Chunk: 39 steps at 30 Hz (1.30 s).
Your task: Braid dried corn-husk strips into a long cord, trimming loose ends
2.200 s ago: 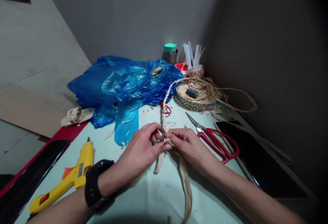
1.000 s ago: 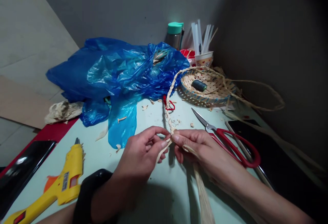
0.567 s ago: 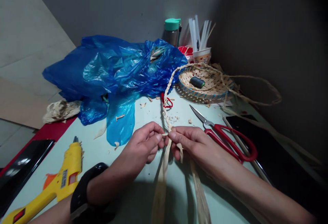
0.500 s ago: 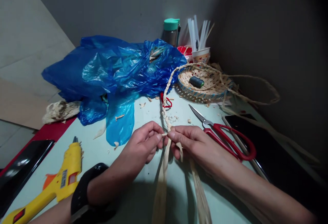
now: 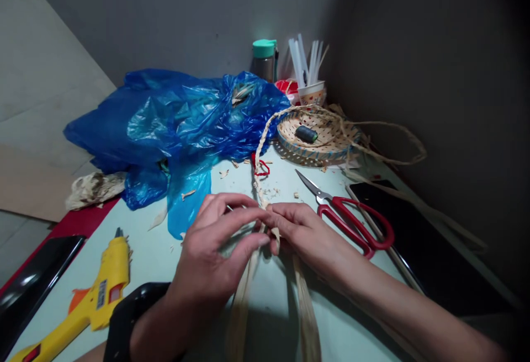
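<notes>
We judge the step in hand to be plaiting at the near end of the pale braid [image 5: 260, 141], which runs from the hands past the red yarn [image 5: 261, 172] and over the basket [image 5: 285, 145]. Two long strips [image 5: 306, 307] hang below the hands, above the surface [image 5: 273, 318]; a short folded end [image 5: 276, 233] shows by the right fingers. Right hand [image 5: 296, 227]: thumb and forefinger clamped together on the braid's working end. Left hand [image 5: 211, 251]: thumb well apart from forefinger, whose tip is at the right thumb; we see no strip gripped between them. Next move, we think, calls for a firm right pinch while the left takes up a strip and crosses it snugly
</notes>
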Motion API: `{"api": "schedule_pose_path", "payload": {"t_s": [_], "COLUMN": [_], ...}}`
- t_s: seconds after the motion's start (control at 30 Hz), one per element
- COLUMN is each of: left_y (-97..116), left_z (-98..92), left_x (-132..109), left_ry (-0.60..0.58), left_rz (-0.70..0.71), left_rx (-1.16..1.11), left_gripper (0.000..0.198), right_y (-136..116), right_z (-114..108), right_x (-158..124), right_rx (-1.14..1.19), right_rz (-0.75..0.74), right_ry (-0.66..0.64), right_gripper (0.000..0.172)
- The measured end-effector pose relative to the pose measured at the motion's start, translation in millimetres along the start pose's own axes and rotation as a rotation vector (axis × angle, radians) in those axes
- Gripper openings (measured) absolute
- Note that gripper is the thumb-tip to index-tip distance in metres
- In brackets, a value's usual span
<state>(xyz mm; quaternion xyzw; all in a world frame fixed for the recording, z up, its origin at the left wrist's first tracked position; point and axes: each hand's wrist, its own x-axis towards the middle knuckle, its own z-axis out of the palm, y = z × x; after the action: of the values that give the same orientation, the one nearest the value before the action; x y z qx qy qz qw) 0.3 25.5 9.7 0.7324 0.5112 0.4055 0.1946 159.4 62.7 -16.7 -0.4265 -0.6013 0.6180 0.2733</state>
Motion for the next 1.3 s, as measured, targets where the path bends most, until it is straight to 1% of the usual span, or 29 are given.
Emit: {"api": "schedule_pose_path", "payload": {"t_s": [0.03,0.07,0.1,0.17,0.23,0.33,0.4,0.47,0.5,0.53,0.57,0.6,0.63,0.67,0.73,0.8,0.87,0.93,1.0,1.07,1.13,1.23,1.3], "left_y": [1.5,2.8,3.9,5.6,6.6,7.8,8.7,9.6,9.9,10.0,9.9,9.6,9.0,8.1,5.9,3.3,0.6,-2.0,-4.5,-7.0,-9.1,-11.7,-13.0], "left_z": [0.6,1.6,2.9,5.1,4.7,-4.6,-16.1,-28.3,-33.2,-36.7,-38.3,-37.9,-35.6,-31.7,-21.5,-12.1,-6.1,-3.6,-2.6,-1.5,0.1,2.3,2.5], "left_x": [-0.5,-0.6,-0.2,1.4,3.7,7.4,9.5,11.5,12.5,13.6,14.7,16.0,17.1,18.2,19.2,18.4,16.5,14.9,14.9,16.5,19.0,21.9,22.1], "left_ry": [-0.003,-0.01,-0.018,-0.024,-0.032,-0.026,0.018,0.025,-0.009,-0.067,-0.138,-0.201,-0.241,-0.256,-0.243,-0.217,-0.174,-0.124,-0.097,-0.104,-0.136,-0.211,-0.237], "left_rz": [0.086,0.135,0.153,0.127,0.053,-0.151,-0.305,-0.406,-0.441,-0.475,-0.507,-0.532,-0.552,-0.552,-0.491,-0.378,-0.263,-0.21,-0.199,-0.22,-0.274,-0.371,-0.384], "left_rx": [0.0,-0.013,-0.032,-0.081,-0.157,-0.353,-0.554,-0.794,-0.898,-0.969,-0.992,-0.961,-0.88,-0.763,-0.488,-0.243,-0.064,0.043,0.07,0.036,-0.06,-0.242,-0.308], "left_gripper": [0.02,0.019,0.019,0.017,0.017,0.014,0.008,0.003,0.005,0.008,0.011,0.013,0.015,0.014,0.01,0.007,0.008,0.009,0.01,0.01,0.009,0.009,0.011], "right_y": [1.3,2.4,3.0,3.3,2.6,1.1,0.7,1.1,1.5,1.8,2.1,2.1,2.0,1.5,0.2,-1.3,-2.2,-2.6,-2.8,-2.9,-3.0,-3.1,-3.4], "right_z": [0.3,0.5,0.6,0.7,0.5,-0.2,-0.9,-1.4,-1.6,-1.9,-2.2,-2.5,-2.9,-3.3,-4.2,-4.8,-5.1,-5.2,-5.4,-5.9,-7.1,-9.3,-10.5], "right_x": [0.6,1.2,1.6,2.0,1.6,0.7,0.6,1.5,2.3,3.1,4.0,4.7,5.1,5.4,5.2,4.5,3.6,2.6,1.7,1.2,1.0,1.0,0.8], "right_rx": [0.004,0.008,0.016,0.04,0.059,0.038,0.007,-0.022,-0.036,-0.048,-0.061,-0.074,-0.086,-0.099,-0.115,-0.116,-0.12,-0.124,-0.131,-0.137,-0.124,-0.037,0.023], "right_rz": [-0.018,-0.033,-0.048,-0.071,-0.087,-0.087,-0.078,-0.082,-0.093,-0.108,-0.123,-0.137,-0.148,-0.152,-0.146,-0.132,-0.127,-0.138,-0.142,-0.124,-0.094,-0.065,-0.048], "right_ry": [0.011,0.022,0.031,0.024,0.005,0.009,0.021,0.029,0.034,0.04,0.045,0.045,0.042,0.034,0.023,0.019,0.014,0.008,0.009,0.012,0.001,-0.047,-0.078], "right_gripper": [0.035,0.035,0.035,0.035,0.035,0.034,0.034,0.034,0.034,0.034,0.034,0.033,0.034,0.034,0.033,0.031,0.03,0.03,0.029,0.029,0.028,0.028,0.026]}}
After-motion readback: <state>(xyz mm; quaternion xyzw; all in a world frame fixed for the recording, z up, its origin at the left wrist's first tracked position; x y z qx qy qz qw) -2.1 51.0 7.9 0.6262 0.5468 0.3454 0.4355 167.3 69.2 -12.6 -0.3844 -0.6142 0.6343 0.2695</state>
